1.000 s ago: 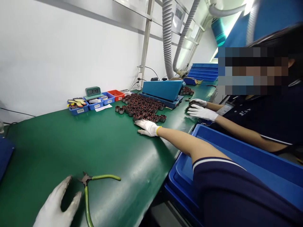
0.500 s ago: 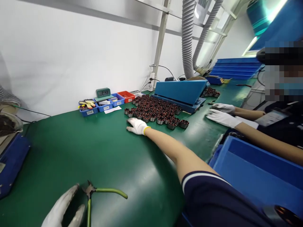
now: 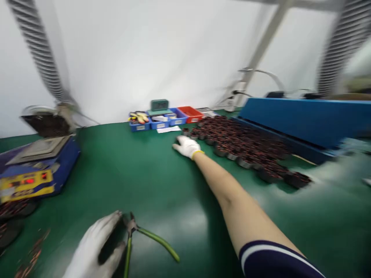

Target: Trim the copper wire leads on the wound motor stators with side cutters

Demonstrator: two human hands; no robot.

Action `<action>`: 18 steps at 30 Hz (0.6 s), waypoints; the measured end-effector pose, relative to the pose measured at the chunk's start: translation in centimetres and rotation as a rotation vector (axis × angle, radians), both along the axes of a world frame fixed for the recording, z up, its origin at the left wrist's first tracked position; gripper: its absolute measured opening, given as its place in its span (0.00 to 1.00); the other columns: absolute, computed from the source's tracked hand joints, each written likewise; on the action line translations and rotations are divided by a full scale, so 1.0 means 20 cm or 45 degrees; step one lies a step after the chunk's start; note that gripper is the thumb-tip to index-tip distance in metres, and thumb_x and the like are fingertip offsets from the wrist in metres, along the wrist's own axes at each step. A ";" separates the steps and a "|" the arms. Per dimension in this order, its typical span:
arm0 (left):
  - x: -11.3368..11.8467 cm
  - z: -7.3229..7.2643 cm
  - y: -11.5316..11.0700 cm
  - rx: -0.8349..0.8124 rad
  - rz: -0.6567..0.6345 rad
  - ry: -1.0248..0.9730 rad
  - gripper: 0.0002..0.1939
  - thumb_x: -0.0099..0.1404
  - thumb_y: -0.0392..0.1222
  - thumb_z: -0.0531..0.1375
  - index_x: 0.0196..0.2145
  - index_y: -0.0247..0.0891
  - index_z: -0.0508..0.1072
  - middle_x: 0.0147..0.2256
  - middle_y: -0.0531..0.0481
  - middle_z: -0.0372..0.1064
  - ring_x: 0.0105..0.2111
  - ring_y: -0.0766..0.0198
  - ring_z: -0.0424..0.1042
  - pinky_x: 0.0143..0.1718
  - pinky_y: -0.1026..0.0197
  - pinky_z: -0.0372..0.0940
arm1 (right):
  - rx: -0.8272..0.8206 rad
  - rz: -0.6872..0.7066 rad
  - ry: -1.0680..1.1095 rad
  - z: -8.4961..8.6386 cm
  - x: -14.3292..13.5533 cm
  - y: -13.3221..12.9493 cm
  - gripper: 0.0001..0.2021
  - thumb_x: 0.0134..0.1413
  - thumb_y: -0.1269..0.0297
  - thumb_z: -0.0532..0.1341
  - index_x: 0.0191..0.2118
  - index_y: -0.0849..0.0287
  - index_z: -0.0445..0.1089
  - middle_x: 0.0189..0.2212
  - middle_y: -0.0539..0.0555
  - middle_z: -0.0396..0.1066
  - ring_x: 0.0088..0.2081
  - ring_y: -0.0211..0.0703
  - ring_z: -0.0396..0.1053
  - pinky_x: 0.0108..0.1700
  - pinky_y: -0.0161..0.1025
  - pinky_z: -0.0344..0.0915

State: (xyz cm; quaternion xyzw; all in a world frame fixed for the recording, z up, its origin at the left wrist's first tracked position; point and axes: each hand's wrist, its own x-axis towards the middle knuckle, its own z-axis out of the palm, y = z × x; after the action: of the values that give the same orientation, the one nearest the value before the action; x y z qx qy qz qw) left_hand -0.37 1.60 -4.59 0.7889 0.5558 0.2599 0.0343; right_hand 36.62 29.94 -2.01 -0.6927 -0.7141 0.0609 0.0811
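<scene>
Right arm out at the copper crowd, pliers lying free

And here they are, dozens of short round dark-sided parts with copper-coloured tops (image 3: 246, 143), massed on the glossy green bench (image 3: 139, 166) to my right! My white-gloved right hand (image 3: 188, 146) lies at the near left end of that mass, arm stretched full out, fingers and thumb apart; I see nothing gripped, and blur hides whether a fingertip touches the nearest part.

Down in front, my white-gloved left hand (image 3: 94, 243) is open too, thumb and forefinger wide, just beside the spread metal-headed pliers with green handles (image 3: 132, 226). Nobody's gripping those!

How far along? I judge it part-way at most: the big group stands loose on the right, while only a few dark round parts (image 3: 20, 208) show at far left, near thin coppery scraps (image 3: 31, 256). Which are finished, I can't tell.

Further out: the blue box with a yellow front panel (image 3: 29, 183) on the left, small blue plastic bins (image 3: 140, 126) and a red plastic bin (image 3: 189, 112) by the white wall, and a long blue slanted panel (image 3: 301, 119) behind the parts.
</scene>
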 end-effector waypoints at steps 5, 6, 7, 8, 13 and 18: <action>0.13 0.18 0.00 -0.246 0.067 0.052 0.23 0.63 0.43 0.58 0.55 0.36 0.70 0.54 0.41 0.71 0.54 0.54 0.71 0.55 0.53 0.70 | -0.038 -0.170 0.031 0.05 0.02 0.10 0.37 0.62 0.48 0.51 0.67 0.74 0.53 0.65 0.79 0.50 0.65 0.68 0.54 0.58 0.58 0.58; 0.14 0.19 0.01 -0.285 0.075 0.044 0.24 0.62 0.42 0.58 0.56 0.35 0.69 0.55 0.41 0.70 0.55 0.54 0.70 0.57 0.52 0.68 | -0.034 -0.191 0.033 0.05 0.00 0.10 0.38 0.62 0.46 0.49 0.67 0.73 0.52 0.64 0.81 0.50 0.64 0.69 0.54 0.57 0.60 0.58; 0.14 0.19 0.03 -0.311 0.080 0.039 0.26 0.62 0.42 0.58 0.57 0.35 0.68 0.57 0.41 0.68 0.57 0.53 0.68 0.59 0.51 0.65 | -0.033 -0.210 0.035 0.05 -0.03 0.08 0.39 0.62 0.43 0.47 0.68 0.71 0.51 0.63 0.82 0.51 0.64 0.71 0.55 0.55 0.63 0.58; 0.14 0.19 0.04 -0.318 0.091 0.042 0.27 0.61 0.43 0.59 0.58 0.35 0.68 0.58 0.40 0.67 0.58 0.51 0.66 0.60 0.49 0.63 | -0.018 -0.218 0.036 0.05 -0.06 0.04 0.40 0.61 0.42 0.46 0.69 0.68 0.49 0.64 0.82 0.50 0.64 0.73 0.54 0.54 0.65 0.58; 0.15 0.15 0.03 -0.329 0.225 0.148 0.35 0.61 0.50 0.59 0.62 0.30 0.62 0.64 0.34 0.56 0.63 0.42 0.56 0.65 0.40 0.51 | -0.119 0.090 0.272 0.04 -0.30 -0.33 0.37 0.60 0.47 0.51 0.67 0.69 0.53 0.58 0.74 0.62 0.59 0.64 0.63 0.59 0.55 0.59; 0.17 0.14 -0.01 -0.382 0.400 0.215 0.46 0.60 0.59 0.57 0.65 0.22 0.54 0.68 0.26 0.44 0.67 0.37 0.47 0.65 0.36 0.44 | -0.695 0.575 0.326 0.17 -0.50 -0.91 0.38 0.47 0.53 0.63 0.64 0.61 0.57 0.49 0.60 0.73 0.42 0.48 0.74 0.42 0.42 0.72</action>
State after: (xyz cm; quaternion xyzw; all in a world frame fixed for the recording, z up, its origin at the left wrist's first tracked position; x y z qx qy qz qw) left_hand 2.95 1.49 -1.79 0.6977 0.7051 0.1095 0.0638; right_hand 26.68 11.71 1.30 -0.5007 -0.7904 0.3514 -0.0333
